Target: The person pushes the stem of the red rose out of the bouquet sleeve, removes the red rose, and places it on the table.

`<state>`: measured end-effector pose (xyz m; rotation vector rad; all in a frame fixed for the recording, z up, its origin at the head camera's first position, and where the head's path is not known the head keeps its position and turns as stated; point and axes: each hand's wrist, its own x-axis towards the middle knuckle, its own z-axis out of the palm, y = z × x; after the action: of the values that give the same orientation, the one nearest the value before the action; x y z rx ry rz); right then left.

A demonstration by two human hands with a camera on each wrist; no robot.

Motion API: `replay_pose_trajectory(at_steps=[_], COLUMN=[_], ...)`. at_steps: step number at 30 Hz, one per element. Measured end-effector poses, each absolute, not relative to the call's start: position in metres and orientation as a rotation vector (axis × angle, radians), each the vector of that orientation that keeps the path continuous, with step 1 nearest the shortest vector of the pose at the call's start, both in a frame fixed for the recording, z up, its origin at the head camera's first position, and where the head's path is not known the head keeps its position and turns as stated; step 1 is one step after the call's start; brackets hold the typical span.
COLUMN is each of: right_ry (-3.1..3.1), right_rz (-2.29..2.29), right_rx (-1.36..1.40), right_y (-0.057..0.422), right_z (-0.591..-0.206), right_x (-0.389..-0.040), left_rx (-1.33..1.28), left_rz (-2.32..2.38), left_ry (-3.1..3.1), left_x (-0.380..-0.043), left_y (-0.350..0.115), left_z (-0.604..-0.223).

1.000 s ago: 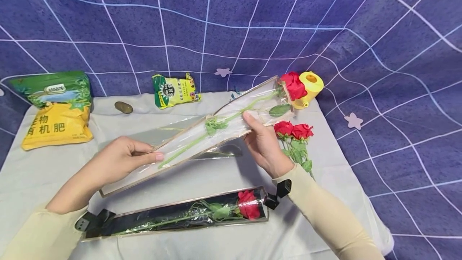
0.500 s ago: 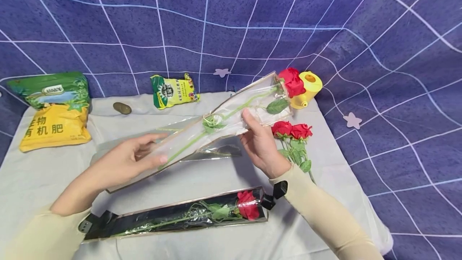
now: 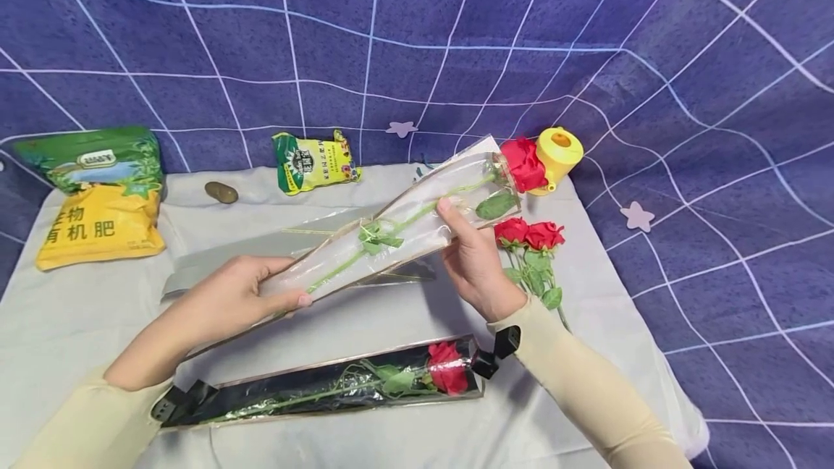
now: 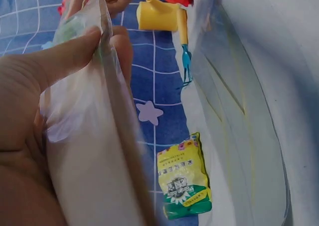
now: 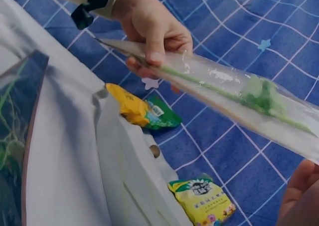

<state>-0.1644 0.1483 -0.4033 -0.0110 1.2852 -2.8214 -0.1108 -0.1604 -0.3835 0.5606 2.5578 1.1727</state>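
A single red rose (image 3: 523, 165) lies in a clear-fronted white flower sleeve (image 3: 417, 234), held at a slant above the table. Its bloom sticks out at the upper right end. My left hand (image 3: 237, 302) pinches the lower part of the sleeve, thumb on the front; the right wrist view also shows this left hand (image 5: 154, 29). Higher up, my right hand (image 3: 478, 266) grips the sleeve with its thumb on top and the other fingers mostly hidden behind. In front lies another rose in a black sleeve (image 3: 313, 388). Flat grey sleeves (image 3: 221, 263) lie beneath the held one.
Loose red roses (image 3: 544, 236) lie right of my right hand, near a yellow watering can (image 3: 559, 150). Along the back stand a large green-yellow bag (image 3: 98, 230), a stone (image 3: 221, 192) and a small packet (image 3: 317, 163). A small blue fork (image 4: 186, 59) lies at the cloth's edge.
My left hand loosened its fingers, slid a little up the sleeve, and pinches it again. The rose's bloom has shifted slightly left and down; the right hand has barely moved.
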Motion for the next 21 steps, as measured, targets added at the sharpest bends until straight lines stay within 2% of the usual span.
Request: replay_pose_trajectory(at_steps=[7,14,21], right_ry=[1.352,1.454,1.635], right_rz=[-2.894,-2.873,-2.808], right_rx=[-0.050,-0.091,-0.244], right_y=[0.142,0.138,0.130], right_z=[-0.399,-0.401,-0.406], right_x=[-0.165,-0.163,-0.155], left_rx=[0.447,0.460,0.507], left_rz=[1.196,1.240,1.244], left_ry=[2.639,2.669,2.699], left_x=[-0.111,-0.108,-0.110], left_y=[-0.162,-0.160,-0.150], left_z=[-0.381,-0.386,-0.385])
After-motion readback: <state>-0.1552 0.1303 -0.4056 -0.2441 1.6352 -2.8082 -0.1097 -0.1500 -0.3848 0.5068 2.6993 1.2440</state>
